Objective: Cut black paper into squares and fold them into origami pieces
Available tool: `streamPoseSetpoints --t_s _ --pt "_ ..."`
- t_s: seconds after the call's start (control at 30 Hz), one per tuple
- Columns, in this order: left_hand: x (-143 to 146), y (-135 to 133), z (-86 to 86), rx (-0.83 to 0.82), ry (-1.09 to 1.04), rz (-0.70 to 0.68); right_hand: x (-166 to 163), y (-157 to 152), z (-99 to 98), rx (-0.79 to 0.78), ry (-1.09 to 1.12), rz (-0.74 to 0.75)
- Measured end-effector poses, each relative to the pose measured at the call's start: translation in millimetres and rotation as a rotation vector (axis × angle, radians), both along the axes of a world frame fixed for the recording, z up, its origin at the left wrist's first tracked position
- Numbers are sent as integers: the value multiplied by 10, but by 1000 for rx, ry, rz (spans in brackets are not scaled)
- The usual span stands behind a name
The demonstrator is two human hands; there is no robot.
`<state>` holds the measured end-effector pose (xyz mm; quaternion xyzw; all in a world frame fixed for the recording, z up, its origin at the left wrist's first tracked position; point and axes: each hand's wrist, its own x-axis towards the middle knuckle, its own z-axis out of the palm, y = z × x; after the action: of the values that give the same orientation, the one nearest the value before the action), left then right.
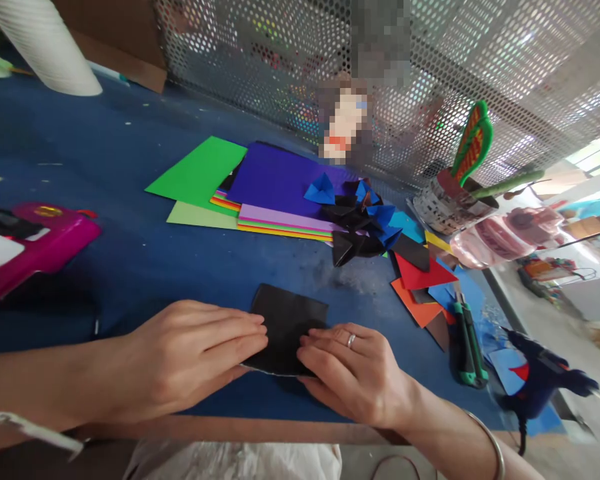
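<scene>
A square of black paper [286,319] lies on the blue table [130,253] near its front edge. My left hand [190,357] rests flat on the paper's left edge, its fingers stretched out together and pressing down. My right hand [353,373], with a ring on one finger, presses its bent fingertips on the paper's near right edge. Both hands touch the paper; neither lifts it.
A stack of coloured paper sheets [250,190] lies behind, with folded blue and black paper pieces [360,220] and loose triangles [420,280]. A green utility knife [467,347] and a dark blue glue gun [540,377] are at right, a pink device [35,243] at left. A perforated metal screen [430,73] stands behind.
</scene>
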<state>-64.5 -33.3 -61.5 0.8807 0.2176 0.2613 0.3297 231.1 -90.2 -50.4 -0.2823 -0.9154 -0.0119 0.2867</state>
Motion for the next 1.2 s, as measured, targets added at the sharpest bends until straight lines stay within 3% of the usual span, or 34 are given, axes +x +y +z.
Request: streamPoseSetpoints --t_s 0.17,0.3,0.43,0.63,0.97,1.2 --pt "5 19 -5 74 -33 82 -24 -19 31 -71 61 -56" --pt "61 30 -69 139 -87 215 -46 -14 10 -165 163 -218" --pt "113 46 -135 64 -42 321 -73 32 0 -297 211 -401" --pt "222 144 -124 -100 -66 364 -68 111 11 -281 19 -589" --pt "226 138 -130 -24 -14 339 -63 118 -1 -339 38 -567" --pt "237 164 -104 -259 -30 358 -131 113 -9 -371 231 -429"
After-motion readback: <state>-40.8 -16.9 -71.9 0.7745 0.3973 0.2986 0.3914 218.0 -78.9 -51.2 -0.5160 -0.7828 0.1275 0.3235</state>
